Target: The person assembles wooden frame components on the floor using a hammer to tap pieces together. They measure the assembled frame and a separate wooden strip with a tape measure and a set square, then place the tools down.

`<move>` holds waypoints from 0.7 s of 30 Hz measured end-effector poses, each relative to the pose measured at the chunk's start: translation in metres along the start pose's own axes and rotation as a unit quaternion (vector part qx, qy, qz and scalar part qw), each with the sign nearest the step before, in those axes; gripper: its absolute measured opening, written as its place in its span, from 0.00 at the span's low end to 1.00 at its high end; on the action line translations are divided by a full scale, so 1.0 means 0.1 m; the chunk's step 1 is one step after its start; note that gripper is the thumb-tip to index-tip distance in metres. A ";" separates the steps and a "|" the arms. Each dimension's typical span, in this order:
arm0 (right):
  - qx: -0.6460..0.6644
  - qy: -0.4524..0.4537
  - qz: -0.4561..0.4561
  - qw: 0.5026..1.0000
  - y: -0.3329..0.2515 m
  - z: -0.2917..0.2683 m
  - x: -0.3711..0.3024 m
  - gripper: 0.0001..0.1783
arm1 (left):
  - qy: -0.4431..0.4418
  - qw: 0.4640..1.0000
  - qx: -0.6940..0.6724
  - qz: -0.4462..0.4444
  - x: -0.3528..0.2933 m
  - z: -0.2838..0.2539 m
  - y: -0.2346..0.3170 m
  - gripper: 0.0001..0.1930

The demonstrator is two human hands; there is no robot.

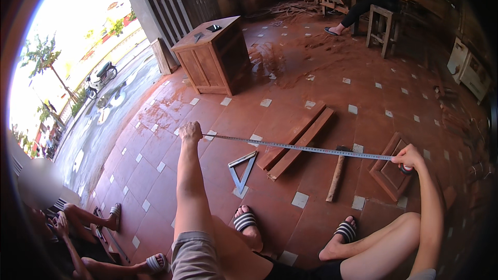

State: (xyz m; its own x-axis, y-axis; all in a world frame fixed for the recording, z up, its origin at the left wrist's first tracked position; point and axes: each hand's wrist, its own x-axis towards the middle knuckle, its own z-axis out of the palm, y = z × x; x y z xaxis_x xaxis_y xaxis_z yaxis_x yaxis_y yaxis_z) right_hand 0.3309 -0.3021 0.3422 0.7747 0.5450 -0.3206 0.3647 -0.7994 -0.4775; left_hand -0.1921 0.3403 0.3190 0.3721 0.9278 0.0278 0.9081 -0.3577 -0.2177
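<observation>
Tiled floor [218,119]; tape case [406,169] hand-hidden [408,156].

Daylight is flooding in from the street [104,98] at the upper left, shining on the red tiled floor [290,88]. A wooden cabinet [212,57] is standing at upper centre, a stool [382,23] at upper right.

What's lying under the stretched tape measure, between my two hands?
Under the tape measure: two wooden planks, a hammer, red tiled floor. The metal triangle square lies nearer. The right hand hides the tape case.
</observation>
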 end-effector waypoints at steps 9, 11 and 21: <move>-0.007 0.094 0.136 0.986 1.46 -0.14 0.10 0.16 | -0.003 0.998 0.028 -0.050 0.16 0.19 -0.25 0.11; -0.007 0.109 0.166 0.980 1.62 -0.17 -0.01 0.16 | -0.019 0.997 0.024 -0.074 0.19 0.29 -0.41 0.11; -0.104 0.278 0.349 0.889 1.45 -0.32 -0.75 0.31 | -0.045 0.986 0.005 -0.161 -0.03 0.41 -1.01 0.15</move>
State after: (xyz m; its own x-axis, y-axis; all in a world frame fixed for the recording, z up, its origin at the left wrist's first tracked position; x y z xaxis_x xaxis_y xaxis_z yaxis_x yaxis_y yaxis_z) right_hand 0.3418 -0.4669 0.3233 0.9640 -0.2660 0.0016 -0.2632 -0.9544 -0.1413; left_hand -0.2933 0.3780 0.3011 0.0460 0.9989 0.0101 0.9744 -0.0426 -0.2207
